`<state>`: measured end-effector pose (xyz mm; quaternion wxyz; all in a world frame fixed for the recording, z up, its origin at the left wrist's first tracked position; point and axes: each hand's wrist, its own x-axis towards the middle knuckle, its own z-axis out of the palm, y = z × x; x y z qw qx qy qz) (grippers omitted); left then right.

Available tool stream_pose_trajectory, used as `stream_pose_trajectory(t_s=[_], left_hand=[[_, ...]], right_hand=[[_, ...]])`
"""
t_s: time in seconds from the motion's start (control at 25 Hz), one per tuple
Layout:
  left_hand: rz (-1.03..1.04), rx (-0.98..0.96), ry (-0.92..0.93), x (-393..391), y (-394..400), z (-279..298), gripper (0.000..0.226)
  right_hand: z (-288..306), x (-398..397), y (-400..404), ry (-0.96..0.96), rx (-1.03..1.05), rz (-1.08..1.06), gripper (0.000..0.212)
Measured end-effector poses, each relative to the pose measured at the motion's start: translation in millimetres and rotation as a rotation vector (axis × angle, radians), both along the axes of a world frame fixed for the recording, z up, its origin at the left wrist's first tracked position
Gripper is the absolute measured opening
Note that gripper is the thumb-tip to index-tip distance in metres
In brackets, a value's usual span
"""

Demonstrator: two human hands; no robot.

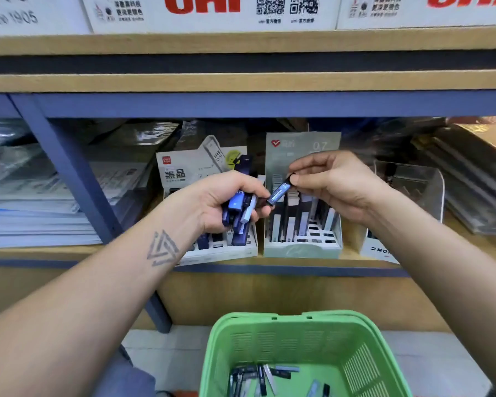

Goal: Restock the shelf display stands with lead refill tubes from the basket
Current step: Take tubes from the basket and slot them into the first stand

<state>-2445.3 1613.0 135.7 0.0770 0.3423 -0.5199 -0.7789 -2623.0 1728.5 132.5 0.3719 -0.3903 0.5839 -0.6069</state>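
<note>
My left hand [226, 197] grips a bunch of blue, dark and pale lead refill tubes [236, 213] in front of the white display stand [212, 250]. My right hand [332, 184] pinches the black cap end of a single blue tube [278, 193], which slants down toward the left hand. That tube hangs over the pale green display stand [302, 249], whose slots hold several upright tubes. Below, a green plastic basket [269, 339] holds several loose tubes [264, 376] on its floor.
A third white stand [377, 249] shows behind my right forearm, with a clear acrylic box [413, 184] behind it. Stacked paper packs [40, 207] fill the shelf left of a blue upright post [69, 173]. White cartons sit on the wooden shelf above.
</note>
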Motion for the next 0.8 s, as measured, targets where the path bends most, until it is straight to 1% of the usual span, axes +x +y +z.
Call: stream_pose_trajectory(t_s=[0.08, 0.2, 0.32, 0.4, 0.48, 0.6, 0.64, 0.72, 0.76, 0.8], left_hand=[[-0.019, -0.01, 0.004, -19, 11, 0, 0.001], [-0.049, 0.011, 0.053, -51, 35, 1, 0.008], [-0.075, 0.107, 0.123, -85, 57, 1, 0.009], [-0.091, 0.163, 0.154, -106, 68, 1, 0.007], [-0.097, 0.18, 0.151, -123, 75, 1, 0.015], [-0.081, 0.181, 0.155, -150, 85, -1, 0.021], [-0.066, 0.182, 0.165, -158, 87, -2, 0.021], [-0.045, 0.181, 0.189, -169, 90, -4, 0.014], [-0.04, 0.184, 0.2, -172, 91, -5, 0.01], [-0.038, 0.19, 0.207, -174, 91, -6, 0.011]], right_hand=[[-2, -13, 18, -0.029, -0.006, -0.026, 0.019], [0, -35, 47, -0.084, 0.017, -0.056, 0.02], [8, -70, 78, -0.096, -0.007, -0.17, 0.024], [15, -97, 99, -0.059, -0.031, -0.282, 0.024], [16, -121, 113, 0.067, -0.035, -0.375, 0.023], [11, -147, 122, 0.309, -0.036, -0.477, 0.018], [9, -152, 121, 0.404, -0.028, -0.521, 0.019], [9, -160, 120, 0.576, 0.007, -0.6, 0.021], [9, -162, 119, 0.637, 0.019, -0.618, 0.02], [10, -165, 119, 0.675, 0.019, -0.625, 0.019]])
